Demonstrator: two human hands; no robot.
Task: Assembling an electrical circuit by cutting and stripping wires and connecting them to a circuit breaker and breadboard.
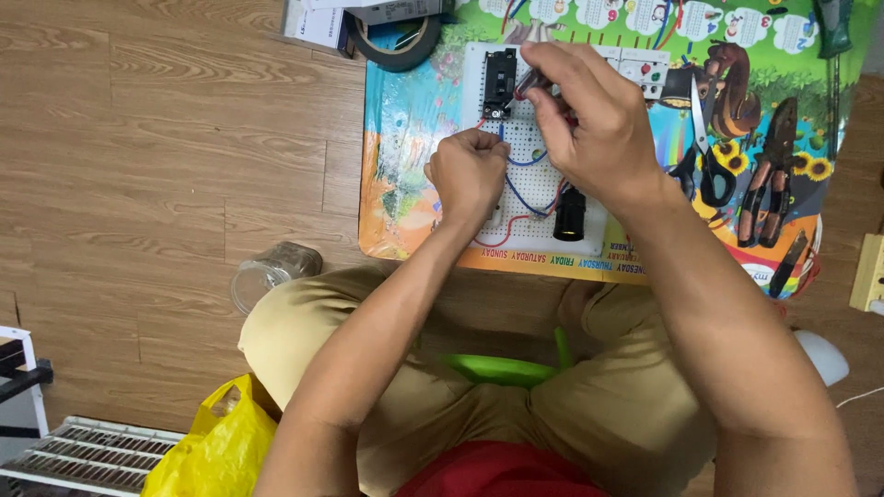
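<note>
My right hand [589, 115] grips red-handled screwdriver [532, 85], tip at black breaker [499, 83] on white pegboard [529, 147]; left hand [468, 175] clenched, pinning wires [529, 198]; step: tightening terminal, I judge; next needs steady downward pressure.

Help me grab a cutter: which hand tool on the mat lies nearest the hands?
The black-handled scissors, just beside the right hand; the red-handled pliers lie farther out.

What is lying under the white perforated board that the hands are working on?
Under the white perforated board lies a colourful mat, spread on the wooden floor. The mat's part beneath the board is covered and cannot be seen.
</note>
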